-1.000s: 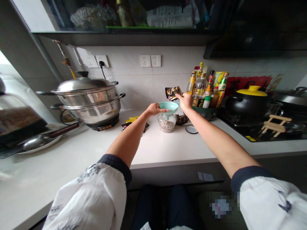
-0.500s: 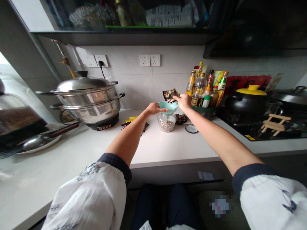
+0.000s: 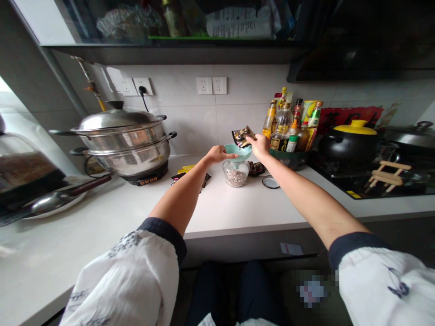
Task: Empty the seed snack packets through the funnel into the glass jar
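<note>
My left hand (image 3: 217,155) grips the rim of a light green funnel (image 3: 240,155), thumb over the near edge. The funnel sits in the mouth of a clear glass jar (image 3: 235,175), which holds pale, speckled contents. Above the funnel's right side, my right hand (image 3: 260,145) pinches a small dark and gold packet (image 3: 243,135), tilted with its left end low over the bowl. Behind the jar on the right lie dark packets (image 3: 257,168). A round ring-like lid (image 3: 271,182) rests on the counter. Yellow and black packets (image 3: 186,171) are partly hidden behind my left forearm.
A steel steamer pot (image 3: 125,140) stands at left, near a wok (image 3: 50,200) with a long handle. Sauce bottles (image 3: 282,124) crowd a dark tub behind my right hand. Further right, a black pot with a yellow lid (image 3: 353,140) and a small wooden stool (image 3: 390,174) are on the stove.
The packet in my right hand has tipped slightly more over the funnel, and small dark specks show in the bowl. My left hand stays on the funnel.
</note>
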Tool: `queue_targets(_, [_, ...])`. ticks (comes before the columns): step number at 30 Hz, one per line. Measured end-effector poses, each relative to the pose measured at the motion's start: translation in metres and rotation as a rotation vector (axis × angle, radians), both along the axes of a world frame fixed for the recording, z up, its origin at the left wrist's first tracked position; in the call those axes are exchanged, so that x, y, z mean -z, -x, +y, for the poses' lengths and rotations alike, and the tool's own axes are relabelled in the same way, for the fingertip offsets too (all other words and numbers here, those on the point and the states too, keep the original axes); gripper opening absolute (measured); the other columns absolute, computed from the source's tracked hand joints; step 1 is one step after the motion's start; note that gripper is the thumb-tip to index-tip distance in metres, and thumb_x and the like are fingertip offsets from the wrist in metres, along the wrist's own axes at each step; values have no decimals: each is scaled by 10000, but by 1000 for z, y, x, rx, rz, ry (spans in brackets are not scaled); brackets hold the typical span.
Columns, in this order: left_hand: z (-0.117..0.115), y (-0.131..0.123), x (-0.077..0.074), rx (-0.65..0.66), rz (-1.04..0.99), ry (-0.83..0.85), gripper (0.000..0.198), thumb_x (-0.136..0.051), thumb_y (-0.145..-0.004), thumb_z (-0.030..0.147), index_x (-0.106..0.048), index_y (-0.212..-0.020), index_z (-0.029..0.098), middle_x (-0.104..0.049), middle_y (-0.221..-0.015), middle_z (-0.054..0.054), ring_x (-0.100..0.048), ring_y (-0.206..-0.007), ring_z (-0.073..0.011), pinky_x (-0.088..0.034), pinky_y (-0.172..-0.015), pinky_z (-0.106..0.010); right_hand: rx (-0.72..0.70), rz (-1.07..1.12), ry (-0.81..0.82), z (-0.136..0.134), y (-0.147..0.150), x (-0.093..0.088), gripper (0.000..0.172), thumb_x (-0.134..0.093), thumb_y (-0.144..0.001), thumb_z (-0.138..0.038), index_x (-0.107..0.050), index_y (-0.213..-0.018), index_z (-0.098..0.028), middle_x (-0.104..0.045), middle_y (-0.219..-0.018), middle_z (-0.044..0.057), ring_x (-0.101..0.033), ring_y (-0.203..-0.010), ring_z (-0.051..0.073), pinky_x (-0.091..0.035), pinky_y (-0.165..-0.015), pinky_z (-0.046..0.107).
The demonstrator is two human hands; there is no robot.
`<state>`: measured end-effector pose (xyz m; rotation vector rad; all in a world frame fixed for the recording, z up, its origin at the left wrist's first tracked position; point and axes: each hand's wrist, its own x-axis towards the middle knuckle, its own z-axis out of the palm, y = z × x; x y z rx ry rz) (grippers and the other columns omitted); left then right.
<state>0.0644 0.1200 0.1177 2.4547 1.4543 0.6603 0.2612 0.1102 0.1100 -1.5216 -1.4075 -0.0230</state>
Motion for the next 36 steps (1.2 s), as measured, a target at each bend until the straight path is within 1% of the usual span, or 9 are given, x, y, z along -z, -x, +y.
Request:
queue_targets(4, [2,0,1,13,-2,-9,600,-570,-539,764,-576,-634,172,-524,-632,-4,-508,-661,-150,-351,-590,-248,15,33,-21,0,0,3,281,-589,-783,-397,-593,-630,-161,-589,-593,10,-474,-576,132,-299,-557,250])
queue_targets(10, [4,1,2,23,-10,-9,574,-577,-555,739,-588,-617,169,-524,-627,-5,-506,-659,-147,-349,-595,-248,-7,39,-32,0,1,1,318,-590,-768,-428,-547,-578,-176,-525,-521,-11,-443,-551,128,-282,-535,247])
queue_targets(15, [2,0,2,19,-13,-18,573,-588,-553,733,-596,-639,166,-538,-635,-10,-513,-655,-149,-353,-588,-249,0,45,-11,-3,3,1,299,-596,-777,-391,-539,-576,-177,-531,-541,-9,-458,-570,136,-295,-559,254])
queue_targets(20, [2,1,2,12,-3,-15,589,-587,-550,743,-610,-656,164,-554,-649,-13,-523,-671,-154,-369,-601,-247,7,36,11,-6,3,-1,300,-600,-782,-382,-526,-576,-177,-518,-535,-15,-446,-564,132,-288,-556,252])
queue_targets(25, [3,1,1,21,-10,-2,588,-584,-542,747,-596,-643,168,-548,-651,-16,-518,-673,-157,-364,-603,-251,13,39,4,-5,3,-2,302,-587,-795,-385,-536,-586,-173,-536,-553,-8,-450,-574,131,-293,-564,250])
queue_targets(31, [0,1,0,11,-18,-2,579,-598,-529,744,-585,-632,175,-535,-625,-8,-510,-671,-155,-356,-593,-245,6,2,-1,-3,3,3,313,-582,-794,-403,-548,-583,-174,-543,-550,-7,-442,-560,129,-287,-553,249])
queue_targets(36, [1,1,0,11,1,-15,575,-594,-553,735,-600,-634,166,-520,-616,-4,-514,-669,-157,-361,-600,-252,21,16,-35,-5,5,4,317,-561,-806,-412,-556,-601,-170,-562,-566,-2,-441,-562,125,-282,-549,248])
